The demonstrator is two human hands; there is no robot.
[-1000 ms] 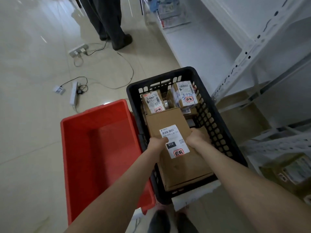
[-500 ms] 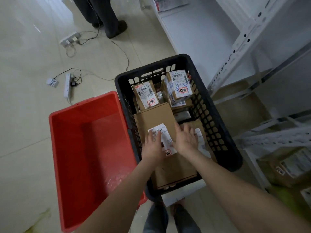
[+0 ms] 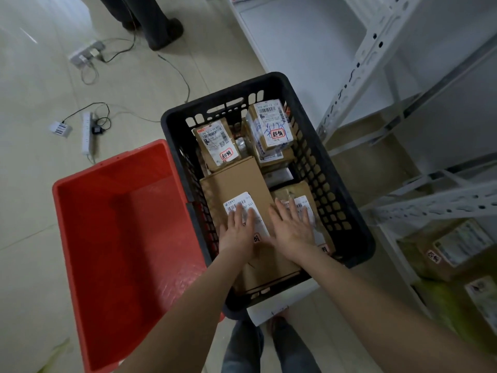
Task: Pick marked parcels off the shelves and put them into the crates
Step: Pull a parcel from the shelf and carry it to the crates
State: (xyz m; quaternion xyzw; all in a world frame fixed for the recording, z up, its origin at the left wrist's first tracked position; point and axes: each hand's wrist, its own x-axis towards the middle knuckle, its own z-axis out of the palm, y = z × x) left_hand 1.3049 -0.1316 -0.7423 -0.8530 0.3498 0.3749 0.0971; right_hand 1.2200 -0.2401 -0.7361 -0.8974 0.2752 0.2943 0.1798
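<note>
White shelves (image 3: 376, 63) fill the right of the frame. At lower left sits a red crate (image 3: 113, 168), just beside the black crate (image 3: 223, 95) at centre. In the black one, on top, lies the parcel (image 3: 236, 179). The left hand (image 3: 239, 232) and right hand (image 3: 291, 230) rest on it with fingers straight, gripping nothing.

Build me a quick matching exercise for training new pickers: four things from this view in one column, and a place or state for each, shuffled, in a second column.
Column 1
1. red crate
2. black crate
3. power strip
4. left hand

Column 2
a. lies on the floor, beyond the crates
b. holds labelled parcels
c. fingers straight, over the large parcel's label
d. no parcels visible inside

Pairs: 1-d; 2-b; 3-a; 4-c.
</note>
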